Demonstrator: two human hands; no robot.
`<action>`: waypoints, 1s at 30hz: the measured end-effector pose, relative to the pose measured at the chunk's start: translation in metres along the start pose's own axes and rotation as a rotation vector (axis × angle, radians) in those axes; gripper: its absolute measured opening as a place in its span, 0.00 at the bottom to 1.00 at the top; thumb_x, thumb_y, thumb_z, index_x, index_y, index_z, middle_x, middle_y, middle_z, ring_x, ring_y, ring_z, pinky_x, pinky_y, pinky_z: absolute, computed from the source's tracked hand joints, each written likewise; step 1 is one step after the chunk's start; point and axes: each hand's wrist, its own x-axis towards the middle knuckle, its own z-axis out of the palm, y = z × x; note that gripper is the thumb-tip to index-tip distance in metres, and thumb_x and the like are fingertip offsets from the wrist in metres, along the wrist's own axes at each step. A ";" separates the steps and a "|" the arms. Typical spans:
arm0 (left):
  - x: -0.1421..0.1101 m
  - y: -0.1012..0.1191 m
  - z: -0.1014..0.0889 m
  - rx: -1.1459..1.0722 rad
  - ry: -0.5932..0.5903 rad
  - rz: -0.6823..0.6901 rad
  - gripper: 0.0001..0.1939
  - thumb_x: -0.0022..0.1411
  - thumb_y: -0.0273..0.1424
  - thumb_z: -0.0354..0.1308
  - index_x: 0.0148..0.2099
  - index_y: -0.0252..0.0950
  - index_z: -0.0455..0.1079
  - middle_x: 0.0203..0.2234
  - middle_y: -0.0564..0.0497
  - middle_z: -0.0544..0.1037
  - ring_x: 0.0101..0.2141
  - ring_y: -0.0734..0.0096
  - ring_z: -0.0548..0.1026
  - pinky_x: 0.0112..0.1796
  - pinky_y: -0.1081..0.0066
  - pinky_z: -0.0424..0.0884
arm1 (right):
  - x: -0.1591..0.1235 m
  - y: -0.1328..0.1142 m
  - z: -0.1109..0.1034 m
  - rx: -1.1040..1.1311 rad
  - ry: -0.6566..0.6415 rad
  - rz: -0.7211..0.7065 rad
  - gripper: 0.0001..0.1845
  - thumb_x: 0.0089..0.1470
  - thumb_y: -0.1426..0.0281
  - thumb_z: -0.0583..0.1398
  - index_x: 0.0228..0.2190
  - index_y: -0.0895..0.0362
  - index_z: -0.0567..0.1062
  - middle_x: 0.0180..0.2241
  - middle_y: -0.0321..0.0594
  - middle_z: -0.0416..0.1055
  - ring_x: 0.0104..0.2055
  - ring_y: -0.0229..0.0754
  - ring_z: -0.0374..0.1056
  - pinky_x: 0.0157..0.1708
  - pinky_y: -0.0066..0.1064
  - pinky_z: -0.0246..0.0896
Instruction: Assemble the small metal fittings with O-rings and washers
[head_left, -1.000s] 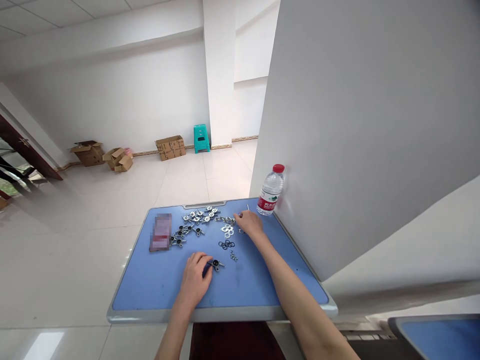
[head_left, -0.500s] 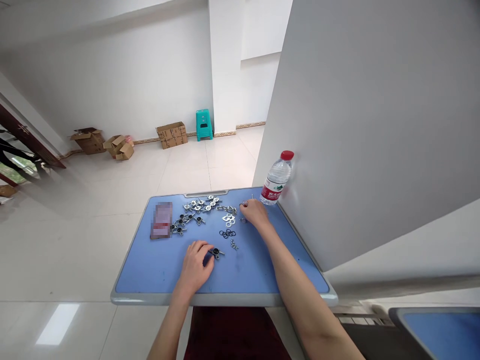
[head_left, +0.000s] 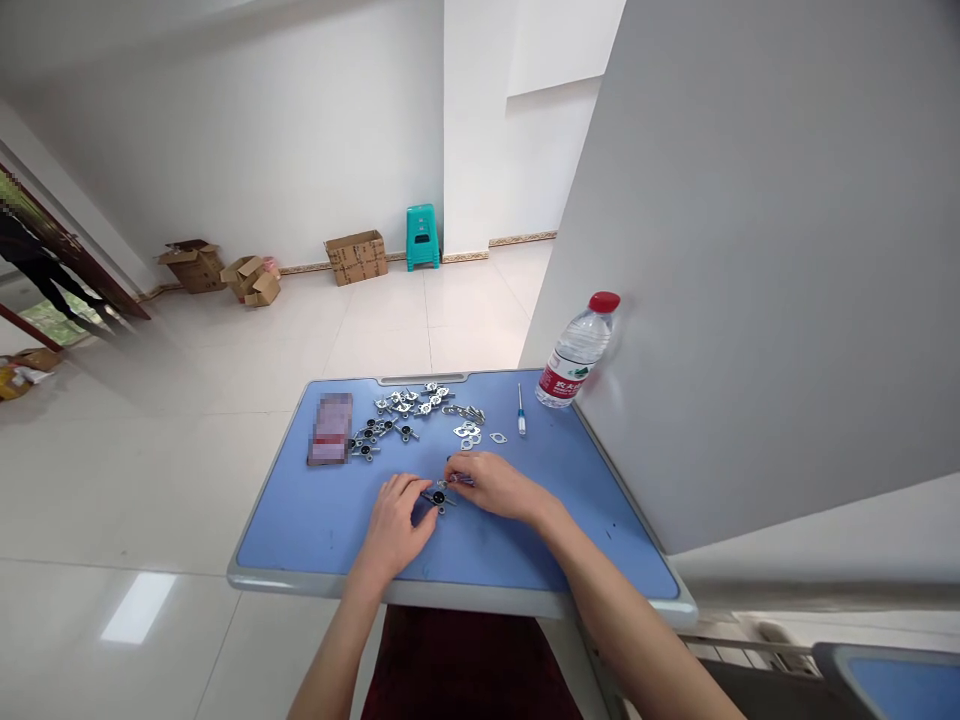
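Observation:
My left hand (head_left: 399, 525) is closed around the left side of a small metal fitting with a round black centre (head_left: 439, 497), which rests on the blue table. Just above that fitting, my right hand (head_left: 491, 483) pinches a small silvery metal piece (head_left: 442, 484); its shape is mostly hidden by the fingers. Flat oval metal plates (head_left: 468, 432) lie beyond the right hand, with a single plate (head_left: 499, 438) to their right. Further off are a group of curved metal pieces (head_left: 466, 412) and a screwdriver (head_left: 522, 415) with a clear and blue handle.
Several black-centred fittings (head_left: 388, 425) and several silver-topped ones (head_left: 430, 400) lie on the table's far left half, beside a phone-shaped blurred object (head_left: 330, 430). A water bottle (head_left: 576, 355) stands by the partition (head_left: 750, 250). Cardboard boxes (head_left: 357, 258) and a green stool (head_left: 423, 238) line the wall.
My right hand has come back toward me from the far parts to the fitting at my left hand, uncovering the screwdriver and single plate. The view has shifted slightly.

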 end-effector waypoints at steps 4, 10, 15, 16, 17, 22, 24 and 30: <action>0.001 -0.001 0.000 0.010 -0.006 0.018 0.12 0.61 0.25 0.56 0.47 0.40 0.69 0.42 0.48 0.73 0.43 0.60 0.71 0.45 0.59 0.70 | 0.001 -0.001 0.004 0.000 -0.012 -0.086 0.10 0.57 0.80 0.56 0.35 0.56 0.76 0.36 0.39 0.73 0.30 0.37 0.65 0.30 0.26 0.54; 0.001 0.000 0.000 0.037 -0.035 0.030 0.08 0.61 0.24 0.57 0.42 0.39 0.70 0.41 0.49 0.73 0.41 0.61 0.71 0.42 0.60 0.70 | 0.001 -0.005 0.007 0.045 -0.036 -0.128 0.14 0.57 0.82 0.55 0.35 0.55 0.77 0.40 0.39 0.71 0.32 0.36 0.67 0.32 0.26 0.56; 0.001 -0.001 0.001 0.043 -0.023 0.022 0.09 0.61 0.25 0.58 0.44 0.40 0.70 0.41 0.49 0.74 0.42 0.60 0.71 0.43 0.59 0.70 | 0.001 -0.005 0.003 0.070 0.037 -0.046 0.14 0.54 0.82 0.57 0.39 0.56 0.75 0.41 0.40 0.71 0.33 0.37 0.67 0.33 0.27 0.58; 0.001 -0.001 0.001 0.041 -0.022 0.025 0.09 0.61 0.26 0.58 0.45 0.40 0.70 0.41 0.49 0.74 0.42 0.61 0.71 0.43 0.59 0.70 | 0.001 -0.004 0.002 0.067 0.054 -0.021 0.13 0.54 0.82 0.57 0.38 0.57 0.75 0.39 0.40 0.72 0.33 0.37 0.67 0.33 0.27 0.58; 0.001 -0.002 0.001 0.039 -0.022 0.029 0.09 0.62 0.26 0.58 0.45 0.40 0.70 0.41 0.49 0.74 0.42 0.61 0.72 0.43 0.60 0.70 | 0.000 -0.004 0.001 0.061 0.059 -0.003 0.10 0.54 0.81 0.58 0.36 0.57 0.75 0.37 0.39 0.72 0.33 0.38 0.67 0.33 0.27 0.58; 0.001 -0.004 0.002 0.051 -0.029 0.038 0.08 0.63 0.27 0.58 0.45 0.40 0.71 0.41 0.50 0.74 0.41 0.62 0.72 0.43 0.60 0.70 | 0.000 -0.005 0.003 0.026 -0.018 -0.005 0.08 0.55 0.78 0.58 0.31 0.57 0.77 0.31 0.38 0.74 0.30 0.38 0.66 0.30 0.27 0.55; 0.000 -0.006 0.003 0.055 -0.027 0.040 0.07 0.64 0.27 0.58 0.45 0.40 0.71 0.41 0.50 0.74 0.41 0.63 0.72 0.43 0.61 0.70 | 0.001 -0.005 0.003 0.027 -0.032 -0.015 0.08 0.55 0.78 0.59 0.32 0.56 0.77 0.32 0.38 0.74 0.30 0.38 0.66 0.30 0.27 0.54; 0.000 -0.007 0.003 0.013 -0.020 0.043 0.06 0.65 0.29 0.56 0.44 0.40 0.71 0.40 0.49 0.74 0.41 0.63 0.72 0.44 0.60 0.71 | -0.004 0.019 -0.019 0.068 0.230 0.225 0.09 0.56 0.77 0.57 0.32 0.57 0.77 0.33 0.40 0.75 0.33 0.40 0.68 0.34 0.28 0.57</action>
